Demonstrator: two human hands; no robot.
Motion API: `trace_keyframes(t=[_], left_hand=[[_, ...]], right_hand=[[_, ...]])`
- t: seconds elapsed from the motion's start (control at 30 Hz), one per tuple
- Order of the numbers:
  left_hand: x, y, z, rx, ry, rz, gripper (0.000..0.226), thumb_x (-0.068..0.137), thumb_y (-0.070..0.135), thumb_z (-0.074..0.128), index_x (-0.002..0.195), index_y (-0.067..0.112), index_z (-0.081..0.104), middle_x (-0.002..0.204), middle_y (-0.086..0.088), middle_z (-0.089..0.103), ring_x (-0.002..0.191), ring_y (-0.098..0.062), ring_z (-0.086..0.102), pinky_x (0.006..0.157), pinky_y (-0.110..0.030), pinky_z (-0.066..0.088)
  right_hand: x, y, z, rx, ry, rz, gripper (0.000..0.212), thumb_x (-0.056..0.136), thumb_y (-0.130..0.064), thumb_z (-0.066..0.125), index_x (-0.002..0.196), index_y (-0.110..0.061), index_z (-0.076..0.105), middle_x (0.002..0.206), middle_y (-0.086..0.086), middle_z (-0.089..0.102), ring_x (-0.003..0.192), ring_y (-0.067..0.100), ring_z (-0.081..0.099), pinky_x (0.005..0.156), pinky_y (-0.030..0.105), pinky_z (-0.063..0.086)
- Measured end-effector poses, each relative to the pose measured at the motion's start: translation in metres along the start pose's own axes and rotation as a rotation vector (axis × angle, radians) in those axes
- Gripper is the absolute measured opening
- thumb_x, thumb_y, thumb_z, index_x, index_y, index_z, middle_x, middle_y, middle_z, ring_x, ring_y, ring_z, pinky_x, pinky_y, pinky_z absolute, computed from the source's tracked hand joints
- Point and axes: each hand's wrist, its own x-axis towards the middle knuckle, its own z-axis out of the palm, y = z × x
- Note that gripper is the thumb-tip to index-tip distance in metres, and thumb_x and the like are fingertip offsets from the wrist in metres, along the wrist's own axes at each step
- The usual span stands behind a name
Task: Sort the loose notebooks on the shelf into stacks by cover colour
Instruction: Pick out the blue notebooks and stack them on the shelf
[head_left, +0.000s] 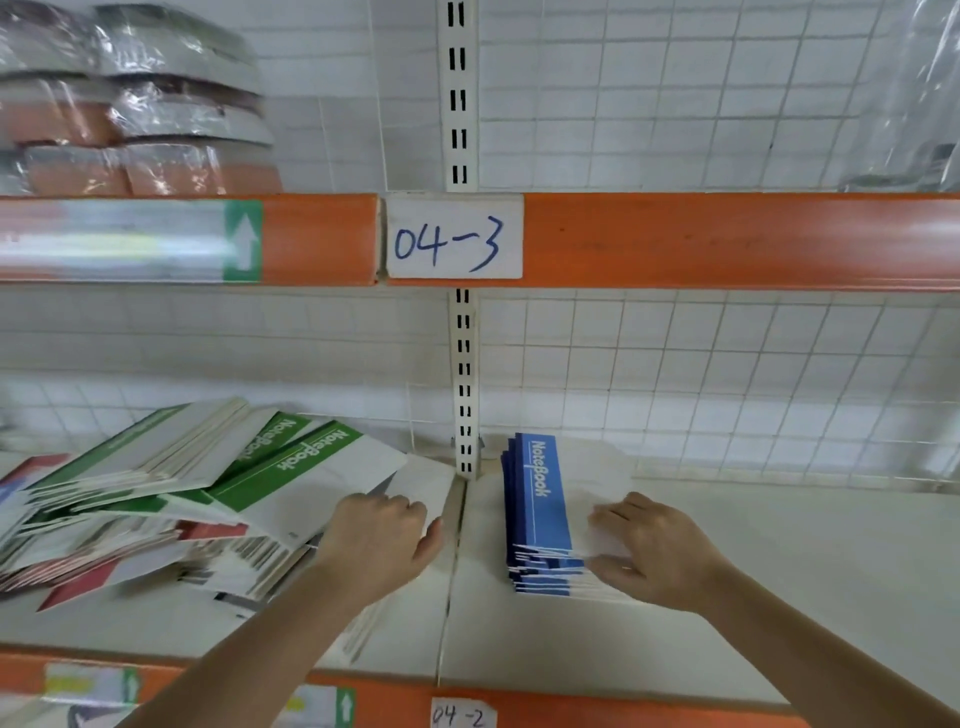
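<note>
A stack of blue-spined notebooks (540, 514) lies on the white shelf (727, 571), just right of the upright post. My right hand (649, 551) rests on the stack's right side, fingers spread over the white covers and thumb at the front corner. To the left sprawls a loose pile of green-spined notebooks (270, 467) mixed with red-spined ones (83, 582). My left hand (384, 540) lies on the right edge of that pile, fingers curled over a white cover at the shelf seam.
An orange beam with a label reading 04-3 (454, 236) crosses above. Plastic-wrapped packs (130, 104) fill the upper shelf at the left. A slotted upright post (465, 384) and wire mesh back the shelf. A lower orange beam (571, 712) marks the front edge.
</note>
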Motion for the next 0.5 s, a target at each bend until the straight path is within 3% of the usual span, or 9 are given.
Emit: trace_keyframes(t=[0.17,0.37,0.5], left_hand=[[-0.021,-0.027,-0.001,0.013,0.032,-0.015,0.046,0.08,0.037,0.041,0.038,0.018,0.042,0.032,0.004,0.034,0.025,-0.015,0.034,0.04,-0.017,0.022],[-0.045,-0.073,-0.014,-0.009,0.014,-0.02,0.042,0.08,0.034,0.046,0.044,0.021,0.03,0.033,0.005,0.034,0.026,-0.014,0.033,0.042,-0.014,0.017],[-0.07,-0.12,-0.022,0.004,-0.004,-0.076,0.044,0.08,0.038,0.043,0.04,0.02,0.045,0.035,0.006,0.037,0.027,-0.014,0.037,0.04,-0.015,0.019]], right_hand=[[0.002,-0.002,-0.001,-0.08,0.028,-0.065,0.05,0.097,-0.053,0.03,0.083,-0.022,0.066,0.075,-0.011,0.064,0.065,0.013,0.059,0.051,0.025,0.05],[0.009,-0.029,-0.02,-0.117,0.026,0.089,0.036,0.071,-0.05,0.046,0.079,-0.023,0.067,0.068,-0.007,0.064,0.062,0.015,0.065,0.047,0.022,0.047],[0.035,-0.07,-0.02,-0.113,0.166,0.098,0.045,0.073,-0.049,0.045,0.083,-0.015,0.073,0.076,-0.002,0.069,0.063,0.022,0.068,0.045,0.031,0.051]])
